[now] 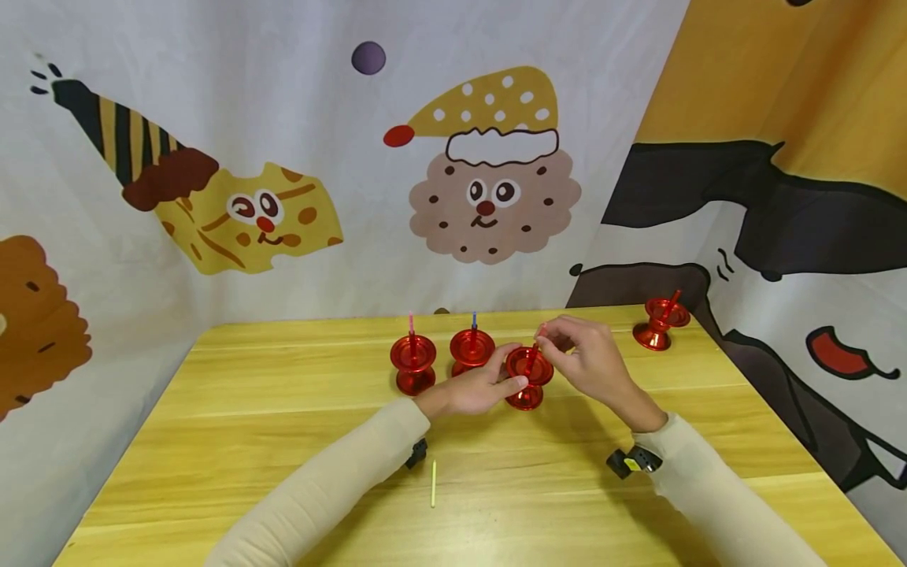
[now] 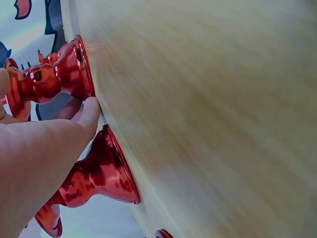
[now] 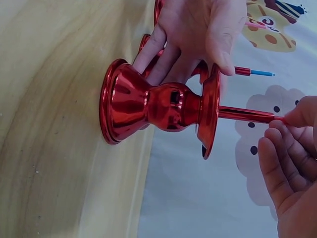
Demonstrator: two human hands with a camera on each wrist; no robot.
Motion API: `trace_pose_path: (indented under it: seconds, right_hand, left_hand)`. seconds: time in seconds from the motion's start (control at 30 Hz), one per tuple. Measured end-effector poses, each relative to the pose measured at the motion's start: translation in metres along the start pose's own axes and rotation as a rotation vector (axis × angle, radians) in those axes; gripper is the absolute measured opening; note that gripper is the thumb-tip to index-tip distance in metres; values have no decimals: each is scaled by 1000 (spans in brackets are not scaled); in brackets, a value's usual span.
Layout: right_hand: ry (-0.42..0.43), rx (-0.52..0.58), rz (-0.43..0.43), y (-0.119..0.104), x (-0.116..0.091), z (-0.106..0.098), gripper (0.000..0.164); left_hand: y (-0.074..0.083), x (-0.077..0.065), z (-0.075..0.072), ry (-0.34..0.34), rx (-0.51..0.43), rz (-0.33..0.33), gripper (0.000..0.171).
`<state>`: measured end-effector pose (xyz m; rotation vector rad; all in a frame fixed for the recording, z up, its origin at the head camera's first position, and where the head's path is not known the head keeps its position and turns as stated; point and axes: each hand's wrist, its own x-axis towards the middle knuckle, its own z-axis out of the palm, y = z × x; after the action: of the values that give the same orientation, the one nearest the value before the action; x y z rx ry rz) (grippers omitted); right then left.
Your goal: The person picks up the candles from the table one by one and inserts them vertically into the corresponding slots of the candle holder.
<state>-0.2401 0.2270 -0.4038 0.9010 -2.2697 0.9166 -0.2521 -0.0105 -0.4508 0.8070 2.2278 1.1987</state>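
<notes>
A shiny red candle holder point(image 1: 526, 400) stands on the table in front of me. My left hand point(image 1: 476, 392) grips it from the left, thumb on the dish rim and fingers behind the body. With thumb and fingertips, my right hand point(image 1: 588, 358) pinches a thin red candle point(image 3: 279, 118) at the tip of the holder's upright tube point(image 3: 245, 113). Just left stands a second holder point(image 1: 464, 347) with a blue candle point(image 1: 474, 319), partly behind my left hand. Farther left, a third holder point(image 1: 415, 382) carries a pink candle point(image 1: 411, 323).
Another red holder point(image 1: 652, 337) stands at the table's back right corner, with no candle visible in its tube. A thin yellow-green candle point(image 1: 434, 484) lies on the wooden table point(image 1: 283, 409) near my left forearm. A printed cloth point(image 1: 340, 260) hangs behind the table.
</notes>
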Motion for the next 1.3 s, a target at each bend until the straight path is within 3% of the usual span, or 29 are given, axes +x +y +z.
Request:
trace_pose_path:
  seconds: [0.33,0.53,0.8,0.97,1.13,1.3]
  right_hand:
    - [-1,12,-12,-1,1,-1,13]
    - [-6,16,-16,1,1,1,13]
    - [-18,40,10,3,-3,1,11]
    - [-114,49,120,6,-9,-3,16]
    - [-284,8,265,12,-19,-7,42]
    - [-356,4,295,16,-24,-6,51]
  left_hand:
    - [-13,10,2,0,14,5,84]
    - [0,1,1,-1,-34,-22,78]
    - [0,0,0,-9,-38,-4,78]
    - [-4,4,1,-8,-1,-5,80]
    - [-2,4,2,-2,-17,-10,78]
    - [1,3,4,6,-49,-7,77]
